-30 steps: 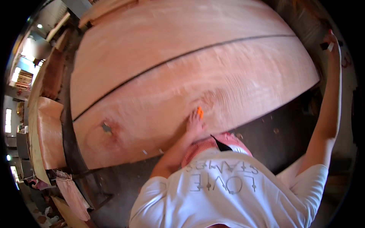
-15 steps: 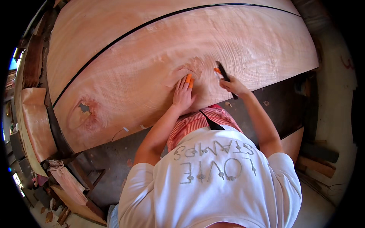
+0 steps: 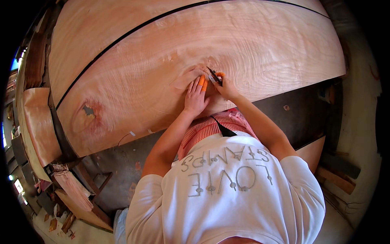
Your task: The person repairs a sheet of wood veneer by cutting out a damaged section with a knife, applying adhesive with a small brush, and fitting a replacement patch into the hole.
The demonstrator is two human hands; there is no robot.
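A large pale pinkish wood veneer sheet [image 3: 142,89] lies in front of me. My left hand [image 3: 196,96] rests flat on it near the front edge, fingers stretched out, orange covers on some fingertips. Beneath and beside those fingers is a lighter veneer patch [image 3: 187,77] bordering a rough, reddish figured area. In my right hand [image 3: 227,87], also with an orange finger cover, is a slim dark knife [image 3: 214,75]. Its tip is at the rough area, just right of my left fingertips. Whether the tip touches the wood, I cannot tell.
A ragged hole [image 3: 88,110] with a reddish surround breaks the sheet at left. A dark strip [image 3: 122,37] curves across the far part. A small white tag [image 3: 132,133] lies by the front edge. Veneer pieces [image 3: 40,122] stand at far left; boards [image 3: 335,179] lie at right.
My right hand has brought the knife leftward, from out over the sheet to right beside my left fingertips. My left hand stays on the veneer in the same spot.
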